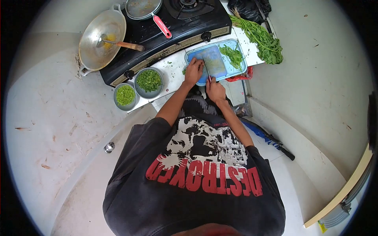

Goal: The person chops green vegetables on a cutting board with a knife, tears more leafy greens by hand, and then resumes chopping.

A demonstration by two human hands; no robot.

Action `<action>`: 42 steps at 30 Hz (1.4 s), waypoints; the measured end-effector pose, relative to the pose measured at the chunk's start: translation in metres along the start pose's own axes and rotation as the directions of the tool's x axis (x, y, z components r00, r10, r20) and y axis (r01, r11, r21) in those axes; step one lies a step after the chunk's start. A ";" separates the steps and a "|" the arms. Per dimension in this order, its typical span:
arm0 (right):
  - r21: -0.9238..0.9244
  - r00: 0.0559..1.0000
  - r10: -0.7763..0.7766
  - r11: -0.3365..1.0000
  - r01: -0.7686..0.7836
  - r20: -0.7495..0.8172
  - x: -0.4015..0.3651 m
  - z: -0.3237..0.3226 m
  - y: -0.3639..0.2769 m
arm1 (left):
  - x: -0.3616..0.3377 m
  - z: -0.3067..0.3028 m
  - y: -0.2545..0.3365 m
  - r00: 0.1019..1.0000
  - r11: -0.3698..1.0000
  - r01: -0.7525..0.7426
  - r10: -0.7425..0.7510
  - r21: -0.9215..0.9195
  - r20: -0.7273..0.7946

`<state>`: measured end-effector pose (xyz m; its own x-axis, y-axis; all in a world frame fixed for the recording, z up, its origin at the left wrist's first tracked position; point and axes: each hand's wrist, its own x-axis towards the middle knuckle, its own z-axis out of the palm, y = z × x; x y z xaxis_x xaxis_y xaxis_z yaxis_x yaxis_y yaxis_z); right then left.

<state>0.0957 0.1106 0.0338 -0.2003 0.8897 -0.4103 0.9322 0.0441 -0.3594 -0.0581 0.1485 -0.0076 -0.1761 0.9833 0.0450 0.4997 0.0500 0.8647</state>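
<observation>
My right hand (215, 91) is wrapped round the handle of a knife (208, 72), whose blade points away from me over a blue cutting board (216, 58). Close to the left of the blade, my left hand (193, 71) presses down on the board with curled fingers. Whatever lies under those fingers is mostly hidden, though a bit of green shows beside them. The board rests in or on a light blue tray (240, 51). At the tray's right end lies a small heap of leafy greens (232, 56).
Left on the counter stand a bowl of chopped dark greens (149, 81) and a bowl of lighter chopped greens (125, 95). Behind is a black gas stove (173, 41) with a wok (103, 39) and a red-handled pan (161, 26). A leafy bunch (264, 41) lies at right.
</observation>
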 end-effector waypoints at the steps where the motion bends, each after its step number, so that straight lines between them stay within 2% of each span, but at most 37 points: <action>1: 0.000 1.000 -0.007 1.000 0.007 -0.014 0.004 0.001 -0.001 | 0.000 0.000 0.000 1.000 1.000 0.007 -0.007 -0.006 0.004; 12: -0.046 1.000 0.008 0.999 -0.009 -0.021 -0.003 0.004 0.002 | 0.002 0.002 -0.005 1.000 0.999 0.014 -0.014 -0.034 -0.007; 15: -0.045 1.000 0.011 0.999 -0.012 -0.020 -0.013 0.003 0.010 | 0.003 -0.001 0.001 0.990 0.983 0.134 -0.127 -0.124 0.059; 18: -0.026 1.000 0.014 1.000 -0.015 -0.024 -0.015 -0.001 0.012 | 0.003 -0.001 0.002 0.998 0.993 0.068 -0.067 -0.098 0.014; 24: -0.009 1.000 0.008 1.000 -0.008 0.018 0.000 -0.002 -0.005 | 0.004 0.000 -0.004 1.000 0.997 0.014 -0.013 -0.071 0.016; 33: -0.018 0.999 -0.026 1.000 0.025 -0.035 0.011 0.004 -0.007 | 0.005 0.000 0.000 1.000 0.994 0.006 -0.008 -0.110 -0.020; 36: -0.032 1.000 -0.009 0.999 0.009 -0.007 -0.005 0.001 0.000 | 0.003 -0.002 0.001 0.997 0.991 0.075 -0.073 -0.114 0.025; 39: -0.031 1.000 0.020 0.999 -0.020 0.000 -0.012 0.000 0.009 | 0.001 -0.002 0.000 1.000 1.000 -0.014 0.014 -0.026 -0.001; 42: 0.010 0.999 0.041 0.999 -0.041 -0.018 -0.013 0.003 0.013 | -0.002 0.000 -0.002 0.999 0.999 -0.027 0.027 -0.025 -0.018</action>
<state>0.1092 0.0980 0.0316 -0.1560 0.8989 -0.4094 0.9364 0.0028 -0.3508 -0.0588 0.1461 -0.0099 -0.1781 0.9810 0.0770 0.4831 0.0190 0.8754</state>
